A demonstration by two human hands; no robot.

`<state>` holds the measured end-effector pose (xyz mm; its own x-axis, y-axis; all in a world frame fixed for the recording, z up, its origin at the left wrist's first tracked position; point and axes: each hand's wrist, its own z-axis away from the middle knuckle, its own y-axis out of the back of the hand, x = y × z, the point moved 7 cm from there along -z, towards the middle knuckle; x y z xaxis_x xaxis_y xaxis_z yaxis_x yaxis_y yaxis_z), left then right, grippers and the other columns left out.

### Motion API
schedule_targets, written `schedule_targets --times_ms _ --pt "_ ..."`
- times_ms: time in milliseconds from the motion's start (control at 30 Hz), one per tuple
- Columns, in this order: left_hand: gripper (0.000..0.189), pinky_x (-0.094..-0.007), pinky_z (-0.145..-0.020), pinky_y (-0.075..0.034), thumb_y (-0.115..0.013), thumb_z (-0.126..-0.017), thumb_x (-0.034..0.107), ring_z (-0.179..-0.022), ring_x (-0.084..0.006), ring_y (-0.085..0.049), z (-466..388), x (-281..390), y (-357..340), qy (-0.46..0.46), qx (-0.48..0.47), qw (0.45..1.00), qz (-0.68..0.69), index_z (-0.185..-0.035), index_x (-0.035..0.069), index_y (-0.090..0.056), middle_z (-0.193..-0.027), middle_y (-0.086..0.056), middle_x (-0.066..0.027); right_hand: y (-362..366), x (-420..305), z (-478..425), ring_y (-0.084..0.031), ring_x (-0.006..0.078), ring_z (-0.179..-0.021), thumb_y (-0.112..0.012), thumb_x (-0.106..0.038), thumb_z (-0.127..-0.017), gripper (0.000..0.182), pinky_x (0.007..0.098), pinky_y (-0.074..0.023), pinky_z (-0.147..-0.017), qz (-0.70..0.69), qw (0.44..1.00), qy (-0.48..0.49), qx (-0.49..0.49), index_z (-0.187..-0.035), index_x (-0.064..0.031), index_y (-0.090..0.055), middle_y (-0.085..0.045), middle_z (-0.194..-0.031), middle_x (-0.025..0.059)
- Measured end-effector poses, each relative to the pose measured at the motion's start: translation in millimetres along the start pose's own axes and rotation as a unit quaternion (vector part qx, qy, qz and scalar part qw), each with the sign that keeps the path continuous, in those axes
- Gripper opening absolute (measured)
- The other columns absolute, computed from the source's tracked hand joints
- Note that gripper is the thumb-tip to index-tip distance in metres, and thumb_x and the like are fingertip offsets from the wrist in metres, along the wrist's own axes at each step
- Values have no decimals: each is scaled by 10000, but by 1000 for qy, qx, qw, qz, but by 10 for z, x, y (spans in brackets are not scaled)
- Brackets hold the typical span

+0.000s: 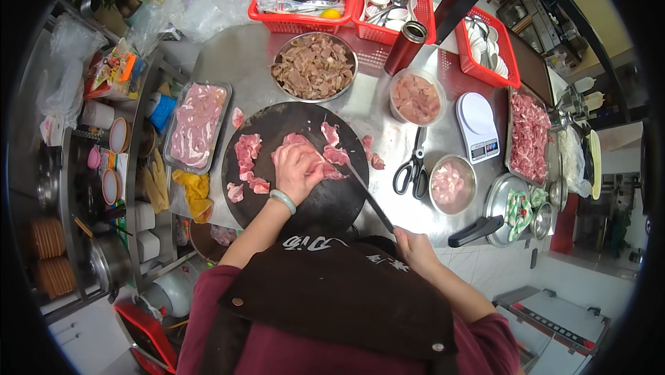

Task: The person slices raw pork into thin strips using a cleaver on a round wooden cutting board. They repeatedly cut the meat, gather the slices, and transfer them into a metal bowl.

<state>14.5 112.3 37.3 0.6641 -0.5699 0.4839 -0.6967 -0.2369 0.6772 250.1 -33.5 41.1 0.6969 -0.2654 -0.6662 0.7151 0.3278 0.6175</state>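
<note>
My left hand (296,170), with a pale green bangle at the wrist, presses down on a large piece of raw meat (331,171). Under it lies a round, dark chopping board (317,211). My right hand (414,251) grips the dark handle of a knife (378,208). The narrow blade slants up and left to the right side of the meat, its tip near a cut slice (336,155). Trimmed meat pieces (246,156) form a strip at the board's left, and a few scraps (372,152) lie just off its right edge.
Beyond the board stands a bowl of sliced meat (313,66). A tray of meat (198,126) is on the left. Scissors (412,170), a metal bowl (452,186), a plastic tub (416,97), a kitchen scale (475,120) and a tumbler (405,49) occupy the right.
</note>
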Motion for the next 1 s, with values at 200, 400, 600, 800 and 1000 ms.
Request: schedule_targets --times_ms 200,400,600,800,1000 --pt "200 -435 -867 -369 -714 -613 125 -972 -277 -510 11 -9 8 19 18 1000 7 -786 101 -615 -933 -562 -56 -16 -428 -239 -586 429 -645 -441 -278 -947 305 477 -467 -592 -9 998 42 45 -1076 -44 -589 -594 -675 242" --pt "340 -442 -889 -360 -766 -585 191 -1069 -306 -487 55 -62 -52 -2 -22 999 -24 -894 103 -657 -1024 -578 -71 -224 -873 -624 -608 412 -680 -431 -318 -952 388 463 -480 -627 56 997 53 -4 -1132 -7 -578 -613 -718 244" --pt "329 -438 -875 -364 -771 -581 195 -1028 -296 -499 90 -77 -84 8 -27 1000 -3 -880 112 -664 -994 -584 -64 -176 -681 -403 -600 426 -625 -443 -324 -945 374 491 -473 -559 56 996 76 4 -1120 -13 -555 -597 -653 251" --pt "319 -424 -867 -372 -770 -583 192 -1006 -285 -508 58 -93 -102 5 -23 1000 -13 -880 127 -674 -987 -587 -54 -271 -1023 -917 -593 428 -619 -424 -311 -953 368 486 -473 -580 67 994 90 -4 -1119 -13 -562 -589 -642 250" --pt "313 -431 -888 -363 -763 -595 216 -1003 -280 -517 54 -78 -70 5 -30 999 -26 -876 112 -671 -1007 -586 -57 -182 -781 -628 -591 427 -599 -427 -311 -951 340 498 -472 -562 52 994 92 -3 -1052 -17 -566 -591 -636 244"
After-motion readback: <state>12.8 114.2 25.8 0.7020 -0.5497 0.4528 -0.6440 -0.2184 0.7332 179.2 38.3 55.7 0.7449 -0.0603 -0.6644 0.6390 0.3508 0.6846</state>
